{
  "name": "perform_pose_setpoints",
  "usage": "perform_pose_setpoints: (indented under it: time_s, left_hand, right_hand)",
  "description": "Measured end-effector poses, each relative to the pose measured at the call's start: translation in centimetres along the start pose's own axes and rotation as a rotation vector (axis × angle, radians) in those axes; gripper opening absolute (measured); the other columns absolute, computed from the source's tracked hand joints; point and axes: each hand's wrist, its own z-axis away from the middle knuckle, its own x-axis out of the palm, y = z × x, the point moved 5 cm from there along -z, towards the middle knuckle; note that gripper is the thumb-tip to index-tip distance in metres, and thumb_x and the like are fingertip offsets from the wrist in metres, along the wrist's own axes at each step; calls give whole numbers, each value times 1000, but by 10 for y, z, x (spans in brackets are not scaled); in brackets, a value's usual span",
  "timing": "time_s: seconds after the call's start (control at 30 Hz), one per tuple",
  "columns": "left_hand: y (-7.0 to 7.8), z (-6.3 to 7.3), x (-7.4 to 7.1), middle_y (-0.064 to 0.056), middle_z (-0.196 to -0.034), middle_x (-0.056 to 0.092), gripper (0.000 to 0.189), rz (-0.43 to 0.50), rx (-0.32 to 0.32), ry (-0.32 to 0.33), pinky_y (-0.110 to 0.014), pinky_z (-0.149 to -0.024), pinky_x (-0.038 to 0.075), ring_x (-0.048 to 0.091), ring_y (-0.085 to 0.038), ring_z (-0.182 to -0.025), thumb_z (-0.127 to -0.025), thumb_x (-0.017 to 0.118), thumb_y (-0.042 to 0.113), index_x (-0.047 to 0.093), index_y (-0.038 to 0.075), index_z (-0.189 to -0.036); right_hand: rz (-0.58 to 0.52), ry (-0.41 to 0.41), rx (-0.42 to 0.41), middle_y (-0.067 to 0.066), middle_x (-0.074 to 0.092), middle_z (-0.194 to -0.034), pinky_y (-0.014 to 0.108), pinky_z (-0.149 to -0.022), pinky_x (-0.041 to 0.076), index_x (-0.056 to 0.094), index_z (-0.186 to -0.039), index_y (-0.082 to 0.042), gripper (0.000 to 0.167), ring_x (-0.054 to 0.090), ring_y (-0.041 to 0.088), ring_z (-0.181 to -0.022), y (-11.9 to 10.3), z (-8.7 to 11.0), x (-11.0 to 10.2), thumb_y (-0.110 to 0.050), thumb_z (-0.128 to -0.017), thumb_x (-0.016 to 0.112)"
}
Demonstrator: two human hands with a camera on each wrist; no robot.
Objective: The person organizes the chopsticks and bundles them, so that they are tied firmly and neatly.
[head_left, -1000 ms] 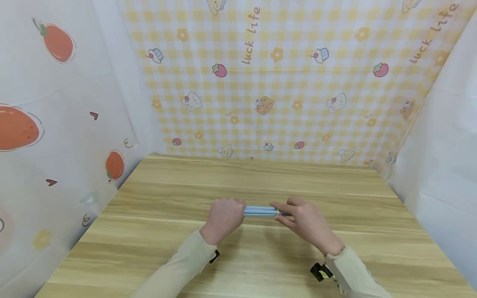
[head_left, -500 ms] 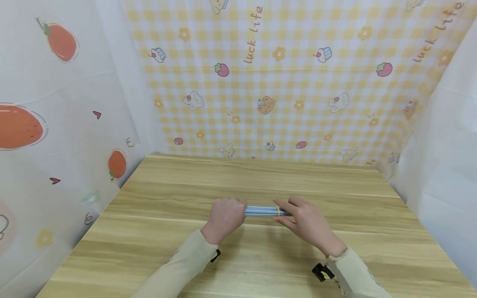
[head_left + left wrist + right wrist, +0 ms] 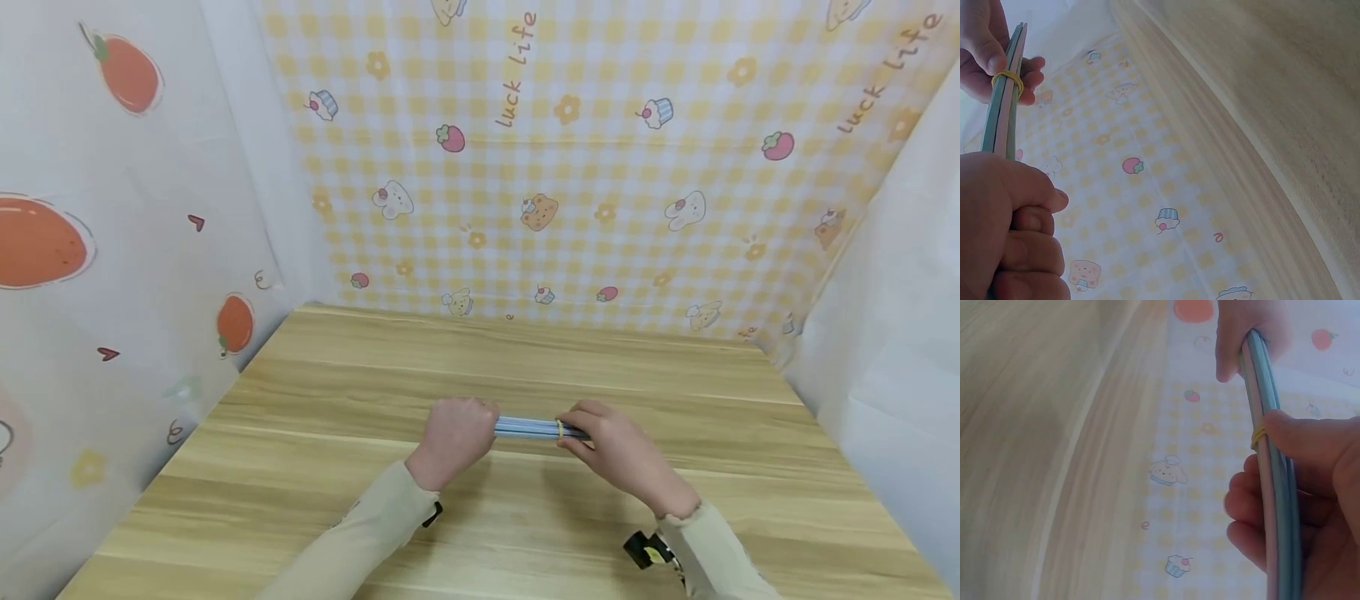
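Observation:
A bundle of slim pastel chopsticks [image 3: 525, 427], blue, green and pink, is held level above the table. My left hand [image 3: 456, 433] grips one end in a fist, its fingers curled tightly in the left wrist view [image 3: 1013, 231]. Near the other end, a yellow rubber band [image 3: 1259, 436] circles the bundle. My right hand [image 3: 618, 442] holds the chopsticks there between thumb and fingers. In the right wrist view, the thumb touches the rubber band and the other fingers curl behind the chopsticks. The ends inside the left fist are hidden.
The wooden table [image 3: 375, 533] extends beneath both hands. A yellow checked cloth [image 3: 480, 192] hangs behind it, and white cloths stand at both sides. A small black camera [image 3: 647, 550] is strapped by the right wrist.
My right thumb and fingers, spread wider half a second ago, have drawn closer together at the rubber band. My left hand keeps its grip. The head view has shifted slightly.

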Motion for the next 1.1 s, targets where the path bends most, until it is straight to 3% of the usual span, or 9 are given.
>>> perform_pose_setpoints:
  time_s: [0.2,0.37,0.43,0.53,0.63,0.7,0.9,1.1]
  left_hand:
    - [0,-1,1,9,-50,8,40,-29,-8,-34,-19,-41,3,4,-6,-49,-63,52,-1,21,21,-50]
    - [2,-1,6,9,-46,16,41,-47,-23,-104,-19,-38,7,8,-5,-46,-68,60,3,28,21,-50]
    - [2,-1,6,10,-43,23,38,-51,-26,-114,-19,-36,10,11,-5,-45,-70,63,6,34,21,-50]
    - [4,-3,4,10,-42,34,33,-50,-28,-107,-20,-34,14,13,-4,-44,-71,67,9,43,20,-50]
    - [4,-3,4,10,-41,37,31,-48,-24,-100,-20,-33,15,13,-4,-44,-71,68,9,47,20,-51]
    - [4,-2,5,10,-41,36,31,-45,-22,-100,-19,-34,14,12,-4,-44,-71,68,9,47,20,-50]
    - [2,-2,4,10,-46,17,36,-38,-11,-59,-19,-38,7,8,-5,-47,-66,60,2,37,21,-47]
    - [0,-2,-2,9,-52,8,41,-50,-7,-27,-20,-42,3,6,-6,-50,-62,54,0,20,21,-52]
  right_hand:
    - [-36,81,11,-8,58,-82,13,-53,41,72,-104,-9,31,43,-4,-62,0,1,3,-18,-75,79]
    - [66,193,-67,-8,52,-73,9,-47,33,74,-105,-14,37,36,-6,-56,-5,1,6,-28,-71,79]
    - [123,228,-96,-9,48,-70,8,-45,29,74,-106,-17,37,32,-6,-53,-7,0,7,-40,-77,72]
    - [184,260,-114,-9,43,-65,9,-43,24,74,-106,-20,47,26,-5,-50,-10,0,8,-56,-85,52]
    - [211,260,-116,-10,40,-63,9,-43,22,73,-108,-21,59,23,-5,-49,-10,-1,10,-62,-87,36]
    - [208,248,-116,-9,42,-64,10,-43,22,73,-109,-21,56,23,-5,-49,-10,-1,10,-61,-87,40]
    - [113,161,-43,-8,50,-73,11,-47,32,70,-112,-10,47,32,-2,-55,-5,1,6,-38,-75,76]
    - [100,121,20,-4,59,-86,14,-52,42,72,-100,-9,33,47,0,-64,2,3,1,-29,-74,79]
